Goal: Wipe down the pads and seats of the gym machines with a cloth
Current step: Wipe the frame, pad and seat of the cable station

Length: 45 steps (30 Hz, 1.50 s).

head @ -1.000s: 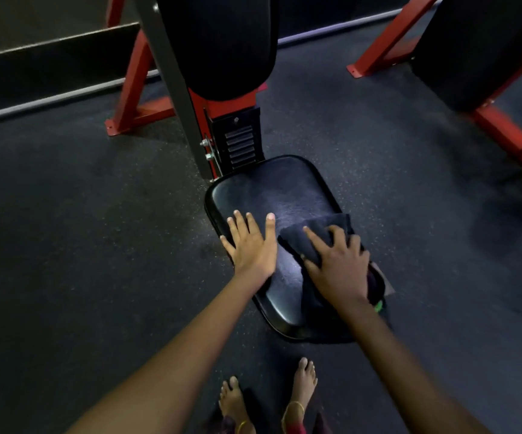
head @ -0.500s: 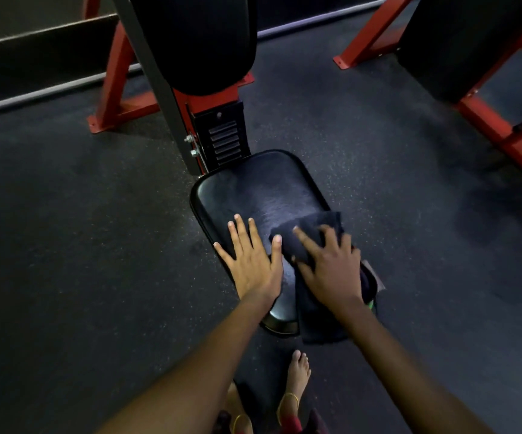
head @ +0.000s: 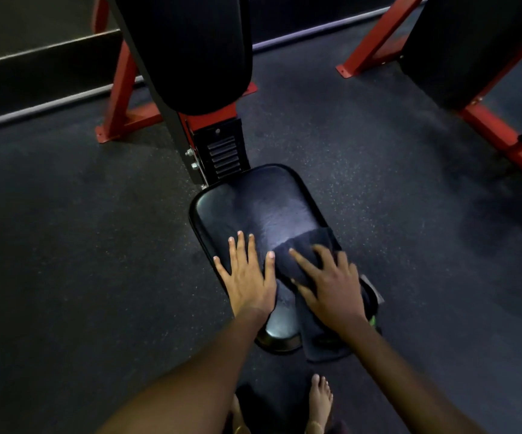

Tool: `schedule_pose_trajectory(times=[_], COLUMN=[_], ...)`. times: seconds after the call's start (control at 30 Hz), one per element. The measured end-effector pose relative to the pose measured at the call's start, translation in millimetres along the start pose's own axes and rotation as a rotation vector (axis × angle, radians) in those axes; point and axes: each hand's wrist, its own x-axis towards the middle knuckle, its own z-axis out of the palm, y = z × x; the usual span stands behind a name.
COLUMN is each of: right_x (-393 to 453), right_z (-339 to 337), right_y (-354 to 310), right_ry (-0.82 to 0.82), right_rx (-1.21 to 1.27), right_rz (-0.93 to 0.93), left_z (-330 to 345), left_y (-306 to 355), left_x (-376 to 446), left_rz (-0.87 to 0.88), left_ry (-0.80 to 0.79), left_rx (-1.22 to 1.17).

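The dark rubber floor (head: 65, 245), speckled with pale flecks, fills most of the view, and a pale strip runs along the foot of a dark wall at the top left. A red steel machine frame (head: 118, 98) stands on it, its feet bolted flat to the floor; a second red frame (head: 500, 133) crosses the upper right corner with its own black pad (head: 460, 48), cut off by the picture's edge. The black back pad (head: 190, 48) of the near machine hangs over the top centre, its upper part out of view. Below it sits the black seat (head: 253, 208), a rounded oblong whose long axis runs from the upright post at its far end toward the person, angled slightly to the right; the narrow near end points at the person's bare feet (head: 320, 399). A pale sheen marks the middle of the seat. A dark cloth (head: 297, 261) lies on the right half of the seat, long axis along the seat's own, its near end hanging over the front edge; its folds are hard to make out against the black vinyl. The right hand (head: 328, 283) presses flat on the cloth, fingers spread and straight. The left hand (head: 247, 277) rests flat on the bare left half of the seat, fingers straight, thumb just beside the cloth's edge. The two hands lie side by side, not touching. A small green thing (head: 373, 321) shows past the right wrist, too hidden to name
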Motion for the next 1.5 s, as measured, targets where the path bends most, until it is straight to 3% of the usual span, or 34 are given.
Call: schedule_pose_trajectory(times=[0.2, 0.27, 0.37, 0.43, 0.53, 0.63, 0.7, 0.87, 1.03, 1.13, 1.27, 1.37, 1.5], right_x=[39, 54, 32, 15, 28, 66, 82, 46, 88, 113, 74, 55, 102], right_z=[-4, -6, -6, -2, -2, -2, -3, 2, 8, -2, -4, -1, 4], right_y=[21, 11, 6, 14, 26, 17, 12, 32, 48, 34, 31, 41, 37], right_ry=[-0.079, -0.087, -0.046, -0.031, -0.054, -0.12, -0.131, -0.052, -0.142, -0.186, -0.144, -0.137, -0.18], right_rx=[0.148, 0.103, 0.006, 0.008, 0.062, 0.163, 0.169, 0.172, 0.327, 0.209, 0.156, 0.242, 0.253], right_rz=[0.427, 0.311, -0.029, -0.106, 0.016, 0.189, 0.172, -0.024, 0.231, 0.148, 0.022, 0.162, 0.244], left_z=[1, 0, 2, 4, 3, -6, -4, 14, 13, 15, 15, 15, 17], left_y=[3, 3, 5, 3, 6, 18, 28, 32, 35, 39, 36, 35, 35], left_x=[-3, -1, 1, 0, -1, 20, 39, 47, 48, 48, 50, 51, 51], left_rz=[-0.013, -0.023, -0.023, -0.02, -0.026, -0.158, -0.231, -0.098, -0.102, -0.114, -0.145, -0.161, -0.166], left_ry=[0.033, 0.026, 0.043, 0.062, 0.08, 0.166, 0.218, 0.117, 0.1, 0.098, 0.06, 0.017, -0.009], left_rx=[0.022, 0.012, 0.006, 0.006, 0.003, -0.035, -0.101, 0.035, 0.093, 0.133, 0.156, 0.198, 0.218])
